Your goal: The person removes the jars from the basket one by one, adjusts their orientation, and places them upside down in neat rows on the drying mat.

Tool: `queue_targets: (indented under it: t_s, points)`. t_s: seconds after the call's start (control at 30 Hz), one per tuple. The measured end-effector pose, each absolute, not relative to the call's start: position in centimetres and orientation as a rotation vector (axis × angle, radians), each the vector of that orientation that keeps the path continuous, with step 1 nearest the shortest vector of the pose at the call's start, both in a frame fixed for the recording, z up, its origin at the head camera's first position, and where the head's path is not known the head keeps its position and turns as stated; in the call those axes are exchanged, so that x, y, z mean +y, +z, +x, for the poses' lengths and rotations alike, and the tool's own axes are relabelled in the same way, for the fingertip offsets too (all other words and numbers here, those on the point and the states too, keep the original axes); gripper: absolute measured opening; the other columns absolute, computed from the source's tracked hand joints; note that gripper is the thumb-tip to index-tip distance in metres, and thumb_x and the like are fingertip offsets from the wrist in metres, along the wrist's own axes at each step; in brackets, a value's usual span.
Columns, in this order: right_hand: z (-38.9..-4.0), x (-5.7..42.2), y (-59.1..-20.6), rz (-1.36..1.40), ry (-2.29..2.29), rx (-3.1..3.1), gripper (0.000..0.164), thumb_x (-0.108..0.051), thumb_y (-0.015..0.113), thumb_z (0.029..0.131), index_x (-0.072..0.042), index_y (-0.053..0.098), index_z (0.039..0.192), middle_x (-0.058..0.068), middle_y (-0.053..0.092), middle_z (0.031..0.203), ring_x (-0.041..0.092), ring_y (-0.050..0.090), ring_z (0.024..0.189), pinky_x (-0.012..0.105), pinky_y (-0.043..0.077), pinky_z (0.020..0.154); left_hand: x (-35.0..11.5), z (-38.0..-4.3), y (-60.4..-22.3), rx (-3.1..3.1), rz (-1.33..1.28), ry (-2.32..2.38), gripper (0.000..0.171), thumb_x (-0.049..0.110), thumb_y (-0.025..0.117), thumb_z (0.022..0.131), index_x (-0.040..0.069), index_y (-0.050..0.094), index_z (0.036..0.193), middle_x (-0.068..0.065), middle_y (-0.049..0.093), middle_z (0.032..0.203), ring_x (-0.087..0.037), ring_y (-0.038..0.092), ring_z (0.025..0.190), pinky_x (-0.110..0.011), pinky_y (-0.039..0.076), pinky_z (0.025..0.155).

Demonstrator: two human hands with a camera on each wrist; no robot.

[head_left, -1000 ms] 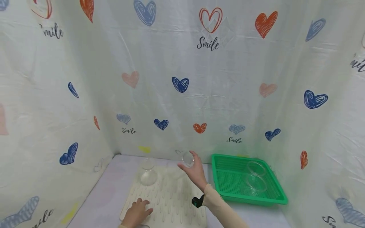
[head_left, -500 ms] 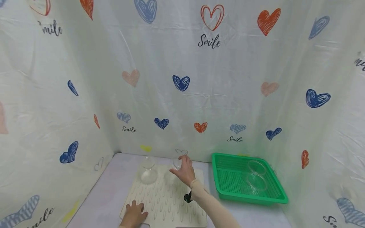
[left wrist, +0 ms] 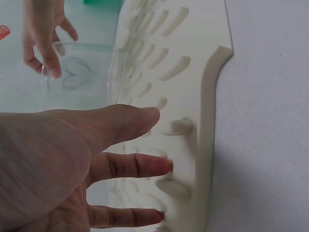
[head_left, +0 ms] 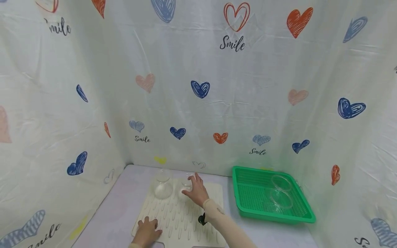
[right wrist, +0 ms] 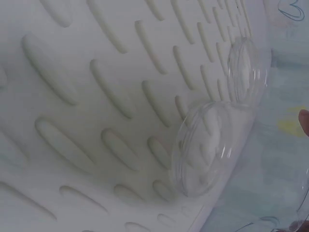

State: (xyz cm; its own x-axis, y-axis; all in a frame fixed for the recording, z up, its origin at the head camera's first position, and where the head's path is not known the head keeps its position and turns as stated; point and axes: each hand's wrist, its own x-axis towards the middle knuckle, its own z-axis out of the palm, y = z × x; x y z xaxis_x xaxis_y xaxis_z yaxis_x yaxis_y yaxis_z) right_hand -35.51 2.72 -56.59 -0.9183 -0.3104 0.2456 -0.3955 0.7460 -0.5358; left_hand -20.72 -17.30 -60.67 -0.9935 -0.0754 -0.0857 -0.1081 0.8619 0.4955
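My right hand (head_left: pixel 197 190) grips a clear round cup (head_left: pixel 187 184), low over the back of the cream pegged draining board (head_left: pixel 183 220). In the right wrist view only fingertips (right wrist: pixel 304 123) show at the right edge, with the held cup mostly out of frame. Left of it on the board stands clear round glassware (head_left: pixel 163 190), seen as two round shapes, a nearer one (right wrist: pixel 203 150) and a farther one (right wrist: pixel 247 70), in the right wrist view. At the board's front left rests my left hand (head_left: pixel 146 231), fingers spread; its fingertips (left wrist: pixel 161 164) reach among the pegs.
A green slotted basket (head_left: pixel 252 203) with more clear round glassware (head_left: pixel 281 199) stands right of the board. The table has a pale cloth (head_left: pixel 107 220). A white curtain (head_left: pixel 198 113) printed with hearts hangs behind and along both sides.
My right hand has carried the cup from the back right leftward and down to the board. My left hand has drawn slightly back toward the board's near left edge.
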Motion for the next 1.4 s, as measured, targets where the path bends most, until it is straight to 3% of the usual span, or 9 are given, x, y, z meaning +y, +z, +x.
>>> queue_targets:
  t_s: [0.4, 0.73, 0.93, 1.1, 1.27, 1.4]
  points:
    - [-35.2, 3.9, -56.8, 0.587, 0.797, -2.820, 0.069, -0.053, 0.073, 0.080, -0.019, 0.050, 0.136, 0.021, 0.027, 0.155, 0.040, 0.031, 0.140, 0.058, 0.041, 0.103, -17.2, -21.3, -60.9, 2.930, -0.172, 0.719, 0.028, 0.025, 0.076, 0.078, 0.002, 0.063, 0.088, -0.021, 0.050, 0.092, -0.039, 0.044, 0.085, -0.051, 0.044, 0.075]
    - [-34.7, 7.7, -54.8, 0.536, 1.029, -2.660, 0.074, -0.053, 0.064, 0.087, -0.015, 0.039, 0.145, 0.016, 0.038, 0.149, 0.036, 0.039, 0.136, 0.054, 0.043, 0.102, -16.8, -20.8, -60.7, 2.972, -0.142, 0.707, 0.050, 0.024, 0.078, 0.075, -0.008, 0.062, 0.110, -0.029, 0.049, 0.101, -0.045, 0.042, 0.090, -0.055, 0.047, 0.075]
    - [-34.8, 13.2, -52.8, 0.372, 1.237, -2.468, 0.061, -0.041, 0.064, 0.092, -0.007, 0.046, 0.139, 0.018, 0.050, 0.138, 0.035, 0.051, 0.122, 0.051, 0.048, 0.093, -16.8, -20.6, -60.3, 2.979, -0.123, 0.690, 0.048, 0.023, 0.077, 0.075, -0.008, 0.061, 0.108, -0.030, 0.047, 0.100, -0.047, 0.041, 0.091, -0.057, 0.048, 0.074]
    - [-34.2, 19.5, -52.0, 0.127, 1.279, -2.363, 0.050, -0.037, 0.066, 0.092, -0.010, 0.052, 0.132, 0.016, 0.058, 0.125, 0.034, 0.057, 0.110, 0.047, 0.051, 0.084, -16.8, -20.7, -60.3, 2.964, -0.117, 0.685, 0.049, 0.023, 0.077, 0.075, -0.008, 0.061, 0.109, -0.031, 0.047, 0.102, -0.049, 0.041, 0.092, -0.059, 0.049, 0.074]
    - [-33.6, 25.6, -52.2, -0.029, 1.226, -2.356, 0.055, -0.040, 0.064, 0.093, -0.007, 0.050, 0.133, 0.019, 0.057, 0.123, 0.037, 0.054, 0.112, 0.050, 0.046, 0.090, -17.0, -20.8, -60.3, 2.948, -0.127, 0.661, 0.052, 0.022, 0.077, 0.076, -0.009, 0.059, 0.114, -0.034, 0.046, 0.107, -0.053, 0.040, 0.096, -0.062, 0.050, 0.075]
    - [-32.8, 29.8, -52.9, -0.169, 1.069, -2.378, 0.063, -0.039, 0.065, 0.092, -0.002, 0.045, 0.138, 0.029, 0.048, 0.131, 0.047, 0.042, 0.118, 0.058, 0.037, 0.093, -17.0, -21.0, -60.3, 2.939, -0.112, 0.660, 0.053, 0.022, 0.077, 0.077, -0.009, 0.059, 0.115, -0.035, 0.046, 0.107, -0.053, 0.040, 0.096, -0.062, 0.049, 0.076]
